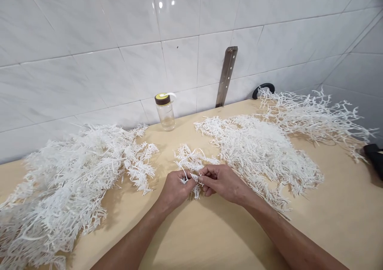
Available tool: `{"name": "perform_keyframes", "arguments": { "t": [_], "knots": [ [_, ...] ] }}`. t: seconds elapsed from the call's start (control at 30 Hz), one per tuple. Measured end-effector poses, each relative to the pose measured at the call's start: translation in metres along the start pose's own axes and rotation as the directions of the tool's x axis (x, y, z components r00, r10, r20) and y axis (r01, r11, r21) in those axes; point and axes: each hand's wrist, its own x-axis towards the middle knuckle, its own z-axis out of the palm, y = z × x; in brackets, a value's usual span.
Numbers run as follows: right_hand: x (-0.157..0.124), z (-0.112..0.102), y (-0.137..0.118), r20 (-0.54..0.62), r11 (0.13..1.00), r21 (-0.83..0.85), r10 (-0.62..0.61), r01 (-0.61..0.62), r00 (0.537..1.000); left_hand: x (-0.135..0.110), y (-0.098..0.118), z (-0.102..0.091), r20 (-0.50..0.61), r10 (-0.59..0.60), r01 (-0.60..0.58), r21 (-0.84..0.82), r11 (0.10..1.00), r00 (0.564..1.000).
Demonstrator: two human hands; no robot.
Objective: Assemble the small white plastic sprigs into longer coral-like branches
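Note:
Both hands meet at the middle of the table over a white plastic branched sprig [191,154] with fine needle-like tips. My left hand [177,188] is closed, thumb and fingers pinching the sprig's stem. My right hand [220,182] pinches a small tip of the same white plastic between thumb and forefinger, close beside the left fingertips. Part of the sprig hangs below the fingers, and the exact grip points are partly hidden. Just right of my right hand spreads a pile of small white needle-like pieces [260,146].
A large heap of white bushy sprigs [80,174] covers the table's left side. Coarser white branches [317,114] lie at the back right near black curved objects [263,89]. A clear bottle [166,116] stands by the tiled wall [131,18], with a metal bracket [226,76] to its right.

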Motion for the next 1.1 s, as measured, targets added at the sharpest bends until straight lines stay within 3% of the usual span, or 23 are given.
{"name": "perform_keyframes", "arguments": {
  "t": [0.13, 0.37, 0.5, 0.67, 0.77, 0.87, 0.97, 1.03, 1.1],
  "knots": [
    [-0.001, -0.003, 0.001, 0.011, 0.998, -0.056, -0.013, 0.014, 1.0, 0.0, 0.001, -0.001, 0.004, 0.002, -0.002, -0.028, 1.0, 1.0],
    [-0.006, 0.002, -0.004, -0.022, 0.942, -0.324, -0.101, 0.089, 0.995, -0.001, 0.0, 0.0, 0.009, 0.028, -0.028, -0.007, 1.0, 1.0],
    [-0.005, 0.012, -0.006, -0.104, 0.854, -0.514, -0.153, 0.079, 0.983, -0.001, -0.004, 0.004, -0.053, 0.066, -0.066, 0.003, 0.998, 0.996],
    [0.002, 0.014, -0.003, -0.252, 0.746, -0.665, -0.258, 0.026, 0.933, -0.002, -0.01, 0.005, -0.117, 0.083, -0.09, -0.057, 0.994, 0.99],
    [0.002, 0.001, -0.005, -0.33, 0.854, -0.52, -0.17, -0.028, 0.928, -0.001, -0.011, 0.004, -0.127, 0.064, -0.077, -0.103, 0.992, 0.99],
    [-0.004, -0.018, -0.014, -0.221, 0.957, -0.291, -0.078, 0.011, 0.972, 0.001, -0.011, 0.005, -0.125, 0.079, -0.082, -0.023, 0.996, 0.989],
    [-0.016, -0.041, -0.026, -0.196, 0.947, -0.319, -0.101, 0.034, 0.975, 0.002, -0.009, 0.006, -0.143, 0.11, -0.1, 0.073, 0.992, 0.984],
    [-0.026, -0.06, -0.033, -0.307, 0.905, -0.425, -0.136, -0.008, 0.942, 0.001, -0.007, 0.006, -0.162, 0.112, -0.098, 0.093, 0.991, 0.98],
    [-0.037, -0.081, -0.037, -0.463, 0.835, -0.532, -0.15, -0.139, 0.874, -0.001, -0.007, 0.007, -0.17, 0.103, -0.09, 0.085, 0.992, 0.98]
  ]
}}
